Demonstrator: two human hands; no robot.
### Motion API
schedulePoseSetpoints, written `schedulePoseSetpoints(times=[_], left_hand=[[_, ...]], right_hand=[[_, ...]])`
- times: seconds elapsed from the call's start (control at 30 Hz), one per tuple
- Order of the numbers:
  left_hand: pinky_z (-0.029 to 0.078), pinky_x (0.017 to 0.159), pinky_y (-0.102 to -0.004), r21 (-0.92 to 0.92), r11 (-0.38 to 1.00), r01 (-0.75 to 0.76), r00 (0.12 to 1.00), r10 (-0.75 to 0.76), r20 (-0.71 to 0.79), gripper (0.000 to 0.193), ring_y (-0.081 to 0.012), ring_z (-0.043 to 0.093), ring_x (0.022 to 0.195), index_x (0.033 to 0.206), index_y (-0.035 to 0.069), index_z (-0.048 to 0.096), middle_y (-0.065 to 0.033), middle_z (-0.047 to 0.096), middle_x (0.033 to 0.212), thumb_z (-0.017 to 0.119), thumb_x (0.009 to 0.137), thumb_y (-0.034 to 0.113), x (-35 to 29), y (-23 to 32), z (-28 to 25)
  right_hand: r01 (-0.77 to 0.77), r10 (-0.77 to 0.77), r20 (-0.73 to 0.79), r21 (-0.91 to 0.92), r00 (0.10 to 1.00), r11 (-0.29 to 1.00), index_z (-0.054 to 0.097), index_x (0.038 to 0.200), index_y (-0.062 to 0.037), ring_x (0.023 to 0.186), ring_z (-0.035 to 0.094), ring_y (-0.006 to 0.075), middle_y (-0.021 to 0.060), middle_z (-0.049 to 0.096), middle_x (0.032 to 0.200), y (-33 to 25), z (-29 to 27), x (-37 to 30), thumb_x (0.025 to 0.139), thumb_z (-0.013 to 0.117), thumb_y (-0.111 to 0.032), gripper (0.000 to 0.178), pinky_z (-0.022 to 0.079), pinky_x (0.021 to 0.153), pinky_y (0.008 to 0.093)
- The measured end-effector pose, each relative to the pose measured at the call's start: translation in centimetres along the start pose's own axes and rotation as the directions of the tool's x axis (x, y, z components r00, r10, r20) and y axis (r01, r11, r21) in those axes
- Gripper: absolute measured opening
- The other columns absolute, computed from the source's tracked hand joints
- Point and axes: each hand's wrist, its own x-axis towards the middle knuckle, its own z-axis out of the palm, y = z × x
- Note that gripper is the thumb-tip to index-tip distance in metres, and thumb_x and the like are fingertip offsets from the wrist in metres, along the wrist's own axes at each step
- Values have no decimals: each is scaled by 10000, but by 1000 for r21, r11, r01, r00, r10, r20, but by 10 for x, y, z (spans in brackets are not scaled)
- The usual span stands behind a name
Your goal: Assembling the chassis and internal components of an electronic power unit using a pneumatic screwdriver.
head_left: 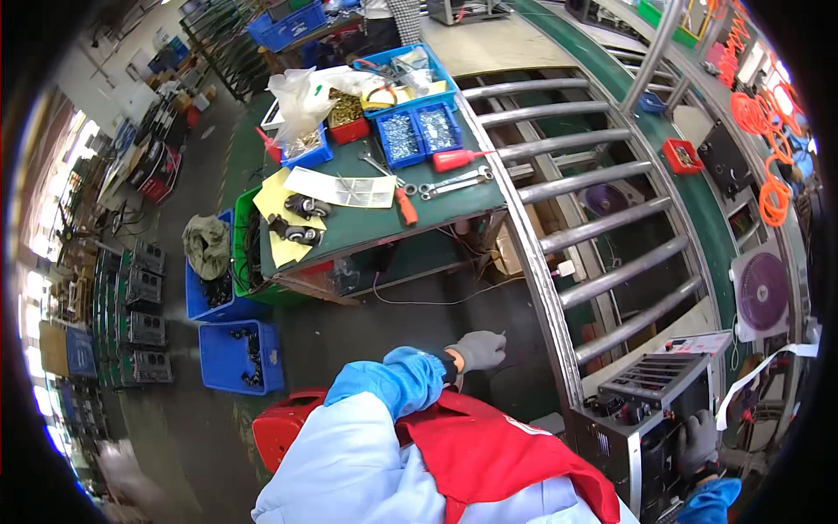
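My left hand [480, 351], in a grey glove, hangs in front of my red apron [489, 445], over the dark floor. Its fingers are curled together, with a small thin tip showing at their end; what they hold, if anything, is too small to name. Off to the right, my right hand [698, 444], also gloved in grey, rests against the side of a black metal machine [615, 441] with a slotted top. The fingers of that hand lie stretched along the dark surface. The machine stands at the near end of a roller conveyor [602, 236].
A green workbench [445, 223] ahead carries wrenches [456, 182], a screwdriver [406, 206], casters [301, 234] and blue bins of screws [400, 137]. Blue crates [240, 356] and a red stool [284, 430] stand at left. Orange coiled hoses [772, 188] hang at right.
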Motion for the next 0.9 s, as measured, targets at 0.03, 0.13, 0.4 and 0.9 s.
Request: schedulePoseSetpoints(times=[0.03,0.13,0.4,0.9], left_hand=[[494,828,-468,5,1000,-3,1000,3,-25,306,-382,639,929,994,68,669,-188,677,934,526,867,306,-7,-11,-3],[488,855,-470,-21,995,98,995,-98,-3,322,-378,631,973,1034,75,672,-189,676,1006,538,874,320,-24,-35,-12],[495,832,-482,-45,992,114,986,-119,-113,323,-397,636,939,985,43,643,-195,679,966,544,846,317,-31,-51,-17],[488,834,-467,11,999,33,999,-33,-18,297,-380,628,940,983,65,657,-181,673,961,551,878,323,-21,-9,17]], right_hand=[[-69,69,4,15,998,998,530,930,-1,908,520,479,253,537,989,3,4,2,846,579,-174,198,431,773,549],[-480,479,-113,22,870,877,528,945,13,948,520,478,275,543,1007,8,34,5,889,552,-173,196,433,789,549],[-617,623,-114,83,774,782,553,1007,17,970,537,433,244,549,1025,-11,28,5,924,534,-162,198,440,831,480],[-744,733,-147,-34,664,668,539,975,36,976,541,470,267,574,990,2,46,14,953,484,-249,292,436,807,513]])
